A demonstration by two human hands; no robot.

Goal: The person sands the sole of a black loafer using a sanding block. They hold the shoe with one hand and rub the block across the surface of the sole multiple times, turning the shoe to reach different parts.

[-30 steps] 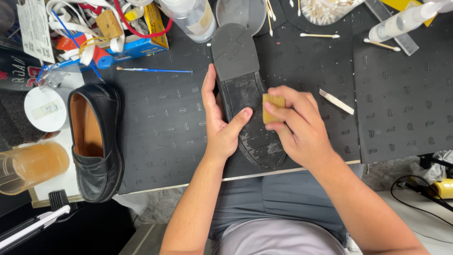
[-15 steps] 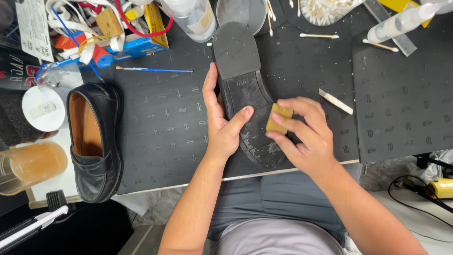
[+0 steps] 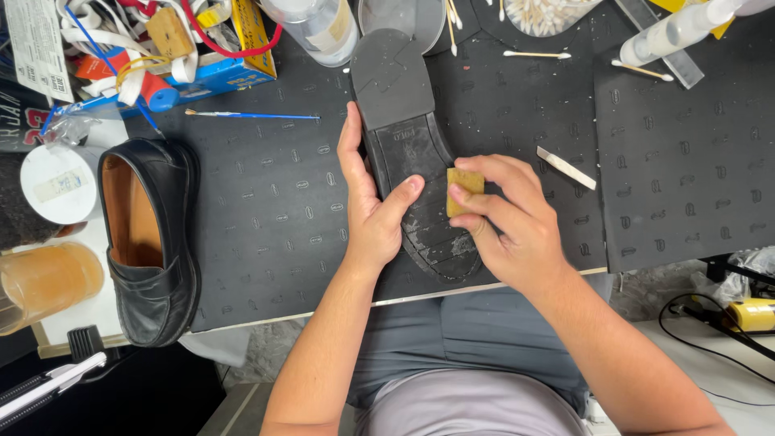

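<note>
Nearest, at 6 o'clock: grey trousers and two bare forearms reaching up to the desk [image 3: 266, 242].

Right hand [image 3: 517, 226] at about 3 o'clock from the middle, grip closed tight on a small tan block [image 3: 464, 190], fingers on top, block pressed to the sole.

Left hand [image 3: 371, 210] just left of it, grip spread flat and partly open, thumb across the sole, fingers along the left edge.

Between both hands: a black shoe [image 3: 412, 153] turned upside down, heel at 12 o'clock, toe at 6 o'clock, scuffed pale near the toe.

At 9 o'clock: a second black shoe [image 3: 153, 242], right way up, well apart.

Farther at 3 o'clock: a small white stick [image 3: 566, 168].

Farthest, at 12 o'clock: cotton swabs [image 3: 537, 55], a clear jar [image 3: 319, 28], a thin blue brush [image 3: 254, 115].
</note>
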